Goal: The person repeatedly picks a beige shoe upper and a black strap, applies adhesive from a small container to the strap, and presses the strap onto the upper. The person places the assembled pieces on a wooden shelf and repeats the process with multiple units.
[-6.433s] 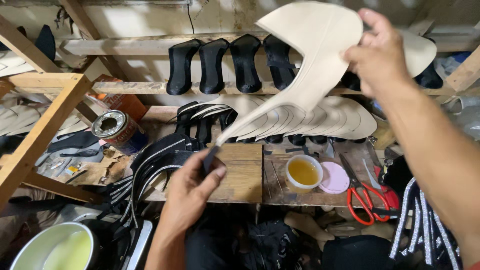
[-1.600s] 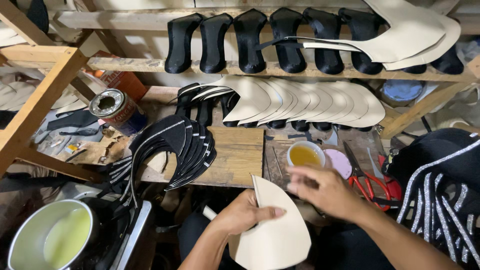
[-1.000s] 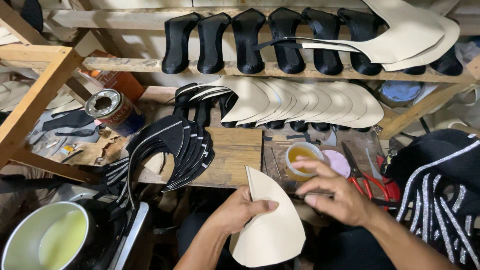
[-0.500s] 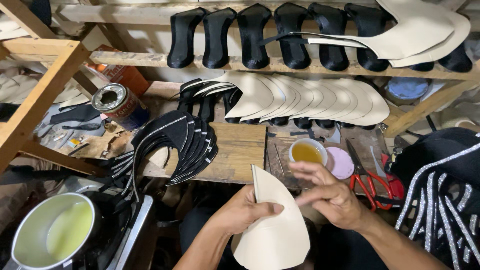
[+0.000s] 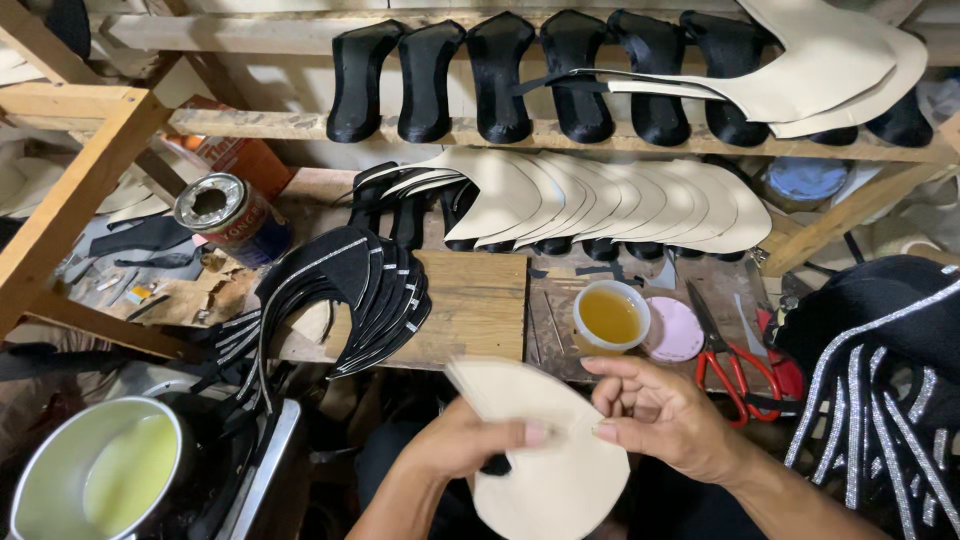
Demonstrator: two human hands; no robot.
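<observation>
Cream shoe piece (image 5: 545,470) held low at centre, in front of the workbench edge, gripped by both hands. Left hand (image 5: 465,440) closed on its left side, thumb pressed flat across the face. Right hand (image 5: 665,415) pinching its upper right edge between thumb and forefinger, remaining fingers loosely curled. Piece lying nearly flat toward the camera, pointed end up and to the left.

Just above right hand: small cup of yellow glue (image 5: 611,315) on the bench, pink lid (image 5: 674,329) touching beside it, red-handled scissors (image 5: 735,365) further right. Wooden board (image 5: 475,305) left of the cup. Fanned stack of black pieces with pale trim (image 5: 345,295) overlapping the board's left end. Open tin can (image 5: 222,215) tilted behind that stack.

Row of cream pieces (image 5: 610,200) overlapped along the lower rail, over black forms. Upper rail (image 5: 300,125) bearing upright black heel shapes (image 5: 500,75); two more cream pieces (image 5: 830,60) laid across them at right. Metal pot of pale yellow liquid (image 5: 95,475) at lower left. Black straps with silver studs (image 5: 880,390) hanging at lower right.
</observation>
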